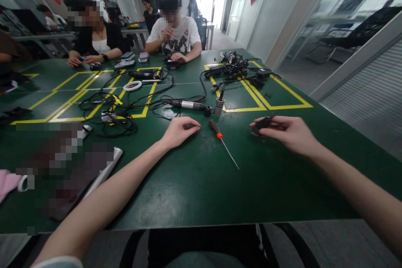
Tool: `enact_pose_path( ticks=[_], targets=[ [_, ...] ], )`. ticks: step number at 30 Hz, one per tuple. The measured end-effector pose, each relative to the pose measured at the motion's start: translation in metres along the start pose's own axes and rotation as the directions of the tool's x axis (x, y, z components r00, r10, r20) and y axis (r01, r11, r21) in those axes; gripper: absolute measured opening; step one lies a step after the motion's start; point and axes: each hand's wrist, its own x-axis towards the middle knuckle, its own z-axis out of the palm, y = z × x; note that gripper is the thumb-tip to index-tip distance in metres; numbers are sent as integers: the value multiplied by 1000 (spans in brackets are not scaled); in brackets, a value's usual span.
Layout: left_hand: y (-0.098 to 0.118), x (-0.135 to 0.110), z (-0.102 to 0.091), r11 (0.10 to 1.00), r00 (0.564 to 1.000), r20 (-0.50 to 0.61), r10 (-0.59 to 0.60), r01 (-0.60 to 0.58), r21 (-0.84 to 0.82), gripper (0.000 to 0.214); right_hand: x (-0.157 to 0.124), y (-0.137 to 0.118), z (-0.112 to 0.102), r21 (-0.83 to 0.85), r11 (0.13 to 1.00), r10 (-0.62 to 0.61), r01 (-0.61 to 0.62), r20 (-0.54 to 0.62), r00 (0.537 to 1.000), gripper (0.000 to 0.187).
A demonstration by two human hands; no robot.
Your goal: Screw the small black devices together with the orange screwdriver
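Observation:
My left hand (179,130) rests on the green table (201,188) with its fingers curled inward, fingertips pressed to the surface beside a tiny dark screw (204,136). Whether anything lies under the fingers is hidden. A screwdriver with a red and black handle (216,130) and a thin shaft lies between my hands. My right hand (287,132) is closed on a small black part (262,124), pinched at the fingertips just above the table.
Beyond the screwdriver lie a black and silver cylindrical tool (190,105), a small metal cylinder (219,106), tangled black cables (116,113) and a pile of black parts (235,69). Two people sit at the far side. Yellow tape marks squares on the table.

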Motion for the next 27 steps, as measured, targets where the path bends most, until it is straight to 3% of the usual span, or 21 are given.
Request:
enact_pose_path(
  ticks=[4,6,8,13,18,27],
  targets=[
    [15,-7,-2,998,998,-62,6,-10,-55,11,24,-27,85,64,993,-112,100,233,966,43],
    [23,-12,-2,997,997,-68,19,-24,-74,12,30,-32,115,72,988,-147,133,255,956,39],
    [28,-16,-3,996,994,-95,51,-57,-63,12,32,-32,131,69,985,-171,159,240,956,35],
    [32,-21,-4,994,982,-161,96,-102,-26,10,26,-28,132,33,980,-198,196,184,963,35],
    [34,-27,1,994,987,-130,93,-99,-40,10,24,-26,131,6,976,-214,216,155,964,31],
    [30,-32,10,967,961,-112,252,-247,54,8,24,-26,135,-9,974,-224,228,154,962,22]
  ],
)
